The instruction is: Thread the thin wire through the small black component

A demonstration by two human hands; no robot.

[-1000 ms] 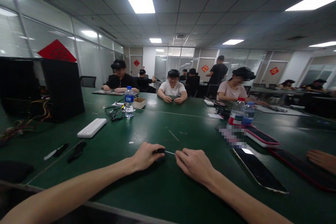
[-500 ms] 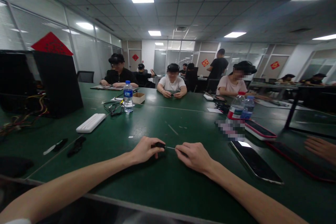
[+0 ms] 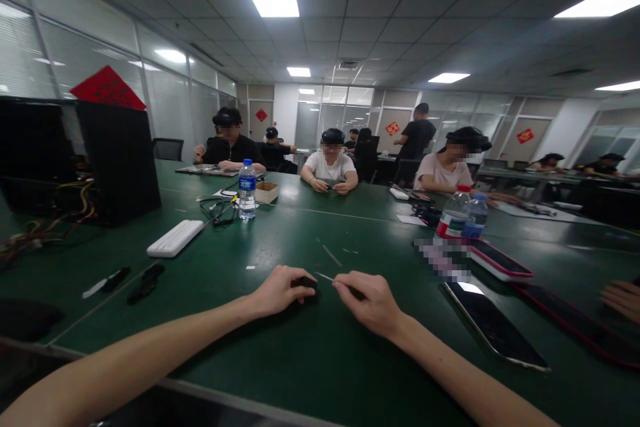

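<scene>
Both my hands rest on the green table [image 3: 310,360] in front of me. My left hand [image 3: 280,290] is closed around a small black object [image 3: 305,282]. My right hand [image 3: 367,300] pinches a thin pale strip [image 3: 326,277], like a cable tie, whose free end points toward the black object. A dark bit shows under the right fingers. The two hands are a few centimetres apart.
A dark phone [image 3: 493,323] lies right of my right hand, beside a red-cased device [image 3: 497,260] and two water bottles [image 3: 453,217]. Another person's hand [image 3: 623,299] is at far right. A white block [image 3: 175,238], black tools [image 3: 145,283], a computer case [image 3: 117,163] stand left. Several people sit across.
The black object is now tucked deeper under my left fingers. The strip has tilted, its free end drawn slightly away from the black object. The camera shifted a little.
</scene>
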